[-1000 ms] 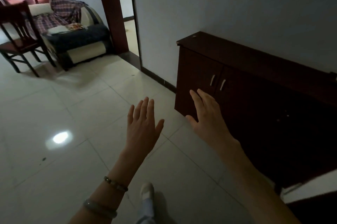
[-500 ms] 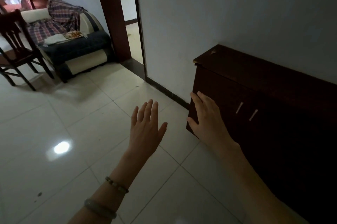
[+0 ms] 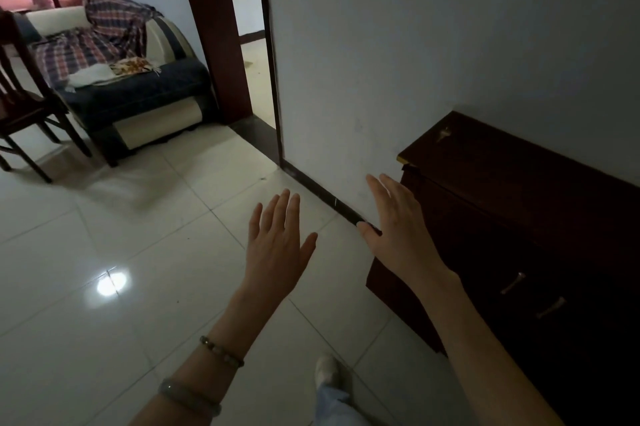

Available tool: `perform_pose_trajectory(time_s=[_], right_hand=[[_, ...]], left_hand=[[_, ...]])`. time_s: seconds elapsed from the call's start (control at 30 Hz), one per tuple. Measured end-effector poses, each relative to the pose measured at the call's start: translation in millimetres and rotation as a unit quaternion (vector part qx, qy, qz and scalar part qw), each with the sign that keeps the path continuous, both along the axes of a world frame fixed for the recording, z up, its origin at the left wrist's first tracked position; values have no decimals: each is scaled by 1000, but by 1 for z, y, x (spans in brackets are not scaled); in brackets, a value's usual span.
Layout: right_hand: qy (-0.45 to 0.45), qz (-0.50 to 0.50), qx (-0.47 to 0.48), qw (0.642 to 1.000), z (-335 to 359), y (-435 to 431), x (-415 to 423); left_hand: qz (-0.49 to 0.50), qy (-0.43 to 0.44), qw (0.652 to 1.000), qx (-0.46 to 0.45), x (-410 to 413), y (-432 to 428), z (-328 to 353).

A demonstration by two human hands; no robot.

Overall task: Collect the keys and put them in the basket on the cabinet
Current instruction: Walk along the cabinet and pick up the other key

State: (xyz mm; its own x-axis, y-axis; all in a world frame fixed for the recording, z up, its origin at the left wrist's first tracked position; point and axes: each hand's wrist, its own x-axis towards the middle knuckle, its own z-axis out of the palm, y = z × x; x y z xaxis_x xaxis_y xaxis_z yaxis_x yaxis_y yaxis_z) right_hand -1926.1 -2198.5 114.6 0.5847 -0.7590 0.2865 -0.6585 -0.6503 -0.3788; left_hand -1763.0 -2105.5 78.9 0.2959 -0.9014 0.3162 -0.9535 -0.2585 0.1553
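A small pale glinting object lies on the dark cabinet top near its left end, up at about two o'clock from the middle of the view; it is too small and dim to say whether it is a key, and no basket shows on the part of the cabinet top in view. The cabinet runs along the grey wall from two o'clock down to five o'clock, with two pale door handles on its front at four o'clock. The right hand is spread flat, fingers together and pointing up, empty, held in the air in front of the cabinet's left end, at about three o'clock just right of centre. The left hand is likewise spread wide and empty, palm down over the pale tiled floor, right at the centre, apart from the right hand. On the left wrist sit a beaded bracelet and, lower on the forearm, a pale bangle, at seven o'clock. A white shoe shows on the tiles at six o'clock. At twelve o'clock a dark door frame opens onto another room. At ten o'clock stands a sofa draped with a plaid cloth, and at nine o'clock a dark wooden chair.
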Motion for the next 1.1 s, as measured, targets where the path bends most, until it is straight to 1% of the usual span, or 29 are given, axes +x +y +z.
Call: perform_pose_trajectory(time_s=[0.27,0.57,0.7,0.83,1.0,1.1], right_hand=[[4,-10,2,1000,6,-132,60],[27,-66,24,997,-8,-236,108],[17,-118,36,992,-15,-281,137],[13,-187,48,981,-14,-322,169],[-5,-267,57,962,-9,-361,195],[-13,-316,64,946,-9,-376,201]], left_hand=[[-14,-2,1000,10,60,-144,0],[-73,12,997,9,116,-273,-10],[-120,6,993,11,148,-338,-14],[-191,-9,981,17,184,-402,-12],[-284,-35,958,35,217,-470,-7],[-332,-38,942,46,223,-504,-9]])
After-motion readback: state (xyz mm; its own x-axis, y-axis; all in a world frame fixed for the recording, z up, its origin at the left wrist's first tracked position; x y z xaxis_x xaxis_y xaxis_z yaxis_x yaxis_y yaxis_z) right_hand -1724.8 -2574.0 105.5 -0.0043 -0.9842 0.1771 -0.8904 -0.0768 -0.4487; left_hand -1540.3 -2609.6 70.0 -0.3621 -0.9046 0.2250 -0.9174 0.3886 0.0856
